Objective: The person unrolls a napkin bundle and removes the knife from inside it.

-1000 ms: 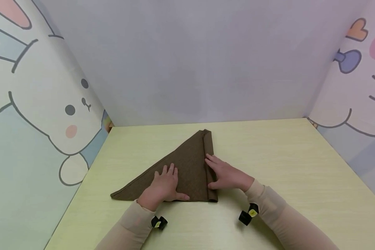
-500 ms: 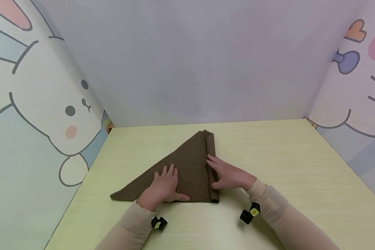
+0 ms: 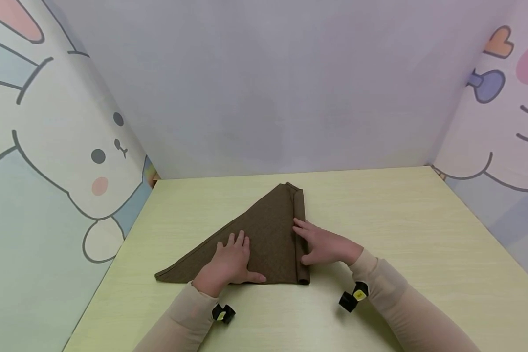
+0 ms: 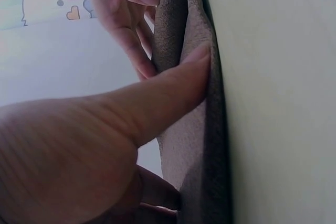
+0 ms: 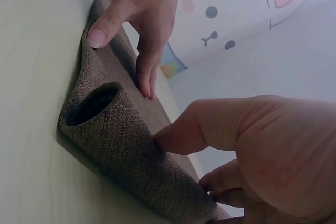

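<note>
A: How will our brown cloth (image 3: 273, 234) handle?
B: Light, soft, thick weave by the look; we'd expect little slip, nothing fragile. The rolled edge (image 3: 299, 208) is hollow, so it probably squashes easily.
A: Where do we hold?
B: Spread along the roll; a single-point squeeze would likely skew it.
A: Grip state?
B: Left grip (image 3: 230, 263): digits apart, resting on the flat part. Right grip (image 3: 327, 244): thumb and fingertips apart, touching the roll, not clamped.
A: Location?
B: Mid-tabletop (image 3: 378, 205), lying in a triangle.
</note>
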`<action>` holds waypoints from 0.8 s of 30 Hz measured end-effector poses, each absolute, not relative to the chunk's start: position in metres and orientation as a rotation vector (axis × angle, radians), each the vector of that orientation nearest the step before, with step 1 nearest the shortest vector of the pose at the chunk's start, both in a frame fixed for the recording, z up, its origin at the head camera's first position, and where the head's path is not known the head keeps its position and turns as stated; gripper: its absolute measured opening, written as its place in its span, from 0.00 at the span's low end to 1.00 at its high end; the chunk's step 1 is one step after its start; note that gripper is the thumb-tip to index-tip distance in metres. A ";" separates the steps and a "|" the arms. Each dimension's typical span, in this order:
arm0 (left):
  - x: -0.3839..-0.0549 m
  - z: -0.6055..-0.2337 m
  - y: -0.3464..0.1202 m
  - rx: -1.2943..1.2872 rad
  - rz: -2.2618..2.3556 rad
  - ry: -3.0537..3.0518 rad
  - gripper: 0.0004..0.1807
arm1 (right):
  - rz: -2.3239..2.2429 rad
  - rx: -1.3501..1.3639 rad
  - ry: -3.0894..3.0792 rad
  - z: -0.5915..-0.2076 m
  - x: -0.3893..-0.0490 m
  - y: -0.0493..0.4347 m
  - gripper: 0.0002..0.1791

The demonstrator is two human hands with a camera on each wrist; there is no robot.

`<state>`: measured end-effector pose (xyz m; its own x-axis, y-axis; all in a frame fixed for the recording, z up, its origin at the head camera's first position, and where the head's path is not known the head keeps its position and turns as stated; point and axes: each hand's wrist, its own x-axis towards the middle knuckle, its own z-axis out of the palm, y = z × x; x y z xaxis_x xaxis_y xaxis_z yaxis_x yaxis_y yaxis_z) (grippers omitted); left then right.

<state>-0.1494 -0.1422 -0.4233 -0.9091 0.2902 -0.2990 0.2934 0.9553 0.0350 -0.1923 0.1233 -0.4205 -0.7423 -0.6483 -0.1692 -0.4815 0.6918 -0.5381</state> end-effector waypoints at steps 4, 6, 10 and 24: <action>-0.149 -0.423 -0.143 0.430 -0.018 2.803 0.63 | -0.678 -0.866 2.542 -0.419 -0.192 0.125 0.44; -0.150 -0.423 -0.144 0.432 -0.018 2.802 0.63 | -0.673 -0.863 2.538 -0.419 -0.192 0.126 0.44; -0.151 -0.425 -0.145 0.438 -0.023 2.806 0.63 | -0.659 -0.849 2.536 -0.420 -0.194 0.129 0.45; -0.151 -0.426 -0.147 0.455 -0.012 2.809 0.64 | -0.655 -0.822 2.542 -0.419 -0.196 0.135 0.44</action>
